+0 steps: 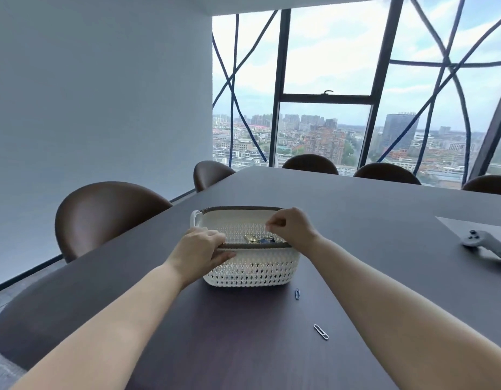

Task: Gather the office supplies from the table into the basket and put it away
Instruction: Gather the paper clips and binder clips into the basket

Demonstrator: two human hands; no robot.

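A white lattice basket (255,270) with a grey rim stands on the dark table (243,333) in front of me. My left hand (200,251) grips the basket's near rim at its left corner. My right hand (291,228) hovers over the basket's right side with fingertips pinched together; I cannot tell whether anything is between them. Inside the basket lie a gold clip and dark binder clips (257,240). Two paper clips rest on the table near the basket: a blue one (297,293) just by its right corner and a silver one (321,331) closer to me.
Brown chairs (108,215) line the table's left and far sides. At the right edge a grey handheld device (485,243) lies by a pale sheet (463,223). Large windows stand beyond the table's far end.
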